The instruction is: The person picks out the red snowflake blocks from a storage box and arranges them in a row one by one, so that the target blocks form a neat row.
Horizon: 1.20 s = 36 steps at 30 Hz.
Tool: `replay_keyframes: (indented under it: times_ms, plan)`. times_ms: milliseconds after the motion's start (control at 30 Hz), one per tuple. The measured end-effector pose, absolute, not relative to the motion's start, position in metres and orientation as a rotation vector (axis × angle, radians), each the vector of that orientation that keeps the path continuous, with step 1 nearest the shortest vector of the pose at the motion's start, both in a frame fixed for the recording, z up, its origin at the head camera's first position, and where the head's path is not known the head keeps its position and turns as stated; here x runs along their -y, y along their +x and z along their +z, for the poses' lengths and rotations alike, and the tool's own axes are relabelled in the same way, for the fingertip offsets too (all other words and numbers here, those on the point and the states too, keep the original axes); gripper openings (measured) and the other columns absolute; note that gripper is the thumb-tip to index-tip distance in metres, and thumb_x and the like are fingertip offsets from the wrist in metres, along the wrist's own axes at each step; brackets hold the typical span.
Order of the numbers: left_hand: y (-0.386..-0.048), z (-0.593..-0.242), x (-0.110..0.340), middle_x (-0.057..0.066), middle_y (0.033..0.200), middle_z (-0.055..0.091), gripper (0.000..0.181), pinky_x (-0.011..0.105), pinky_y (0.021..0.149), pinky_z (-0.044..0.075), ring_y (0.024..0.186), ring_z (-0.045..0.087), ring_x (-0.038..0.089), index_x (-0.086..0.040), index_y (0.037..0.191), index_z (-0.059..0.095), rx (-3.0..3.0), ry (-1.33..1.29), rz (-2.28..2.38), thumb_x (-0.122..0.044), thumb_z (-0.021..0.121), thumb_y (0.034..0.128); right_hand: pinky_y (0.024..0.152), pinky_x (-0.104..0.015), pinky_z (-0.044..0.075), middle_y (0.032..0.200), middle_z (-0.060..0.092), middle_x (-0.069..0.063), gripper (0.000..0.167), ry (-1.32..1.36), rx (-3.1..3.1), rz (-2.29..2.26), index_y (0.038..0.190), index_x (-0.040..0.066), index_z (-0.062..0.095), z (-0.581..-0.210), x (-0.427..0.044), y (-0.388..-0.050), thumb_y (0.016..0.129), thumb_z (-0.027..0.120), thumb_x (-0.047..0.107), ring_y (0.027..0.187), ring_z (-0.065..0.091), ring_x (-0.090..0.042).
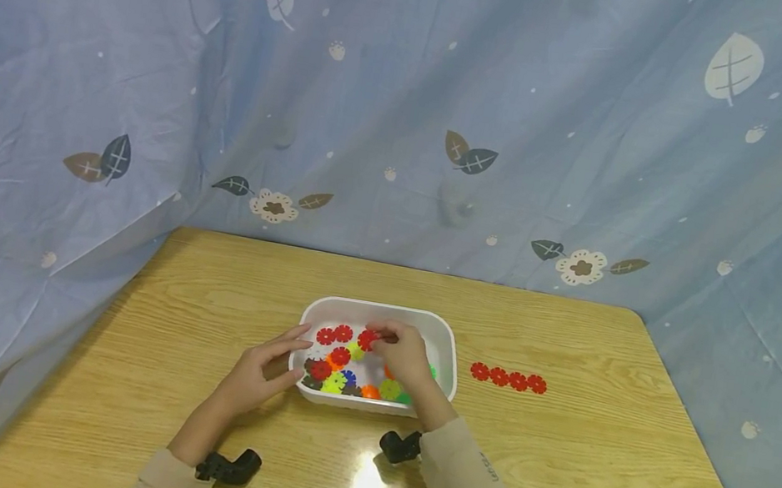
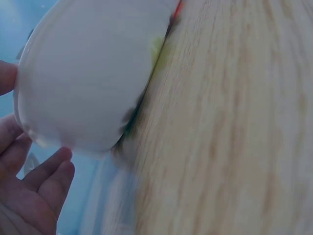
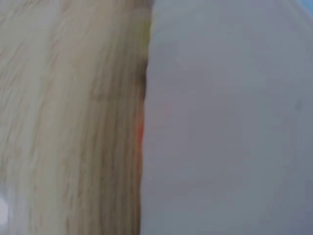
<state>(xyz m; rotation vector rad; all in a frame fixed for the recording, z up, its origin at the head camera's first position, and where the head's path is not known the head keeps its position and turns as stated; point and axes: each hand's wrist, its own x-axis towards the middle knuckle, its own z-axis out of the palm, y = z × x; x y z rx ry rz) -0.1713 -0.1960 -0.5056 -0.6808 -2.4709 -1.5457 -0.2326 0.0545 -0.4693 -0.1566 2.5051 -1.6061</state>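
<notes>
A white plastic tray [image 1: 445,362] holds loose toothed snowflake discs in red, yellow, orange, green, blue and dark colours. My left hand [image 1: 251,379] rests at the tray's left end, its spread fingers touching the rim. From the left wrist view, fingers [image 2: 51,174] lie against the tray's pale outer wall [image 2: 93,73]. Above the tray's middle, my right hand [image 1: 406,358] pinches a red snowflake disc [image 1: 366,340]. The right wrist view gives only the tray's blurred outer wall [image 3: 225,117]; that hand is hidden there.
Right of the tray, several red snowflake discs [image 1: 508,379] lie in a row on the wooden table [image 1: 601,461]. Black wrist devices [image 1: 230,466] sit at both wrists. Blue patterned cloth [image 1: 398,93] hangs behind and along the sides.
</notes>
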Motion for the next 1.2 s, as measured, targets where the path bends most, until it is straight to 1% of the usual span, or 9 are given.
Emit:
replay_keyframes:
  times_ms: [167,267,300,367,533,567,933,1000,1200]
  plan:
    - [-0.172,-0.506,0.197,0.010,0.147,0.043,0.038,0.009,0.103,0.031,0.139,0.034,0.028,-0.002,0.122,0.061,2.470,-0.686,-1.549,-0.013,0.068,0.0868,0.078,-0.029,0.055,0.103,0.068,-0.009,0.028,-0.153,-2.480,-1.695,0.112,0.005,0.069,-0.462,-0.061,-0.229,0.085,0.062,0.001,0.092,0.061,-0.019]
    - [-0.173,-0.506,0.197,0.010,0.148,0.042,0.037,0.009,0.102,0.031,0.139,0.034,0.031,-0.002,0.122,0.061,2.468,-0.693,-1.537,-0.013,0.067,0.0871,0.079,-0.030,0.056,0.102,0.067,-0.008,0.026,-0.140,-2.488,-1.728,0.111,0.006,0.069,-0.458,-0.068,-0.227,0.085,0.063,0.002,0.091,0.061,-0.019]
    - [-0.173,-0.506,0.196,0.010,0.148,0.042,0.037,0.009,0.103,0.031,0.139,0.034,0.029,-0.002,0.122,0.061,2.468,-0.691,-1.538,-0.012,0.067,0.0869,0.079,-0.029,0.056,0.101,0.067,-0.008,0.026,-0.128,-2.489,-1.744,0.110,0.006,0.070,-0.457,-0.071,-0.226,0.085,0.063,0.002,0.090,0.061,-0.019]
    - [-0.171,-0.501,0.195,0.013,0.147,0.043,0.036,0.008,0.103,0.030,0.138,0.035,0.033,-0.001,0.122,0.061,2.469,-0.701,-1.513,-0.009,0.067,0.0865,0.079,-0.029,0.057,0.100,0.067,-0.008,0.025,-0.107,-2.490,-1.776,0.109,0.006,0.070,-0.455,-0.077,-0.224,0.085,0.064,0.002,0.089,0.061,-0.018]
    - [-0.171,-0.500,0.195,0.013,0.147,0.043,0.037,0.008,0.104,0.029,0.137,0.036,0.032,-0.001,0.121,0.061,2.469,-0.694,-1.510,-0.006,0.067,0.0854,0.077,-0.025,0.056,0.099,0.066,-0.010,0.024,-0.081,-2.475,-1.861,0.107,0.005,0.070,-0.451,-0.093,-0.221,0.084,0.068,0.002,0.086,0.061,-0.016]
    - [-0.172,-0.504,0.196,0.011,0.147,0.043,0.038,0.009,0.104,0.029,0.138,0.035,0.030,-0.002,0.122,0.061,2.467,-0.692,-1.518,-0.007,0.068,0.0855,0.076,-0.023,0.056,0.099,0.066,-0.011,0.024,-0.077,-2.468,-1.872,0.107,0.004,0.070,-0.450,-0.096,-0.219,0.083,0.068,0.003,0.086,0.060,-0.016]
    - [-0.172,-0.506,0.196,0.009,0.148,0.042,0.039,0.009,0.104,0.029,0.138,0.035,0.032,-0.003,0.123,0.061,2.475,-0.684,-1.533,-0.012,0.068,0.0859,0.075,-0.014,0.052,0.105,0.066,-0.012,0.030,-0.021,-2.454,-1.944,0.115,0.001,0.067,-0.437,-0.136,-0.205,0.085,0.068,0.005,0.086,0.060,-0.007]
    - [-0.172,-0.506,0.196,0.009,0.148,0.042,0.039,0.009,0.105,0.028,0.138,0.035,0.032,-0.003,0.123,0.061,2.477,-0.684,-1.532,-0.011,0.068,0.0857,0.077,-0.014,0.052,0.105,0.065,-0.011,0.031,-0.001,-2.457,-1.965,0.115,0.000,0.066,-0.434,-0.143,-0.203,0.085,0.068,0.006,0.086,0.060,-0.006]
    - [-0.172,-0.505,0.196,0.006,0.148,0.043,0.039,0.009,0.107,0.025,0.138,0.035,0.030,-0.005,0.123,0.061,2.489,-0.673,-1.509,-0.010,0.069,0.0849,0.076,-0.017,0.052,0.098,0.064,0.008,0.039,0.101,-2.447,-2.003,0.122,-0.001,0.061,-0.430,-0.172,-0.195,0.088,0.068,0.016,0.088,0.060,-0.003]
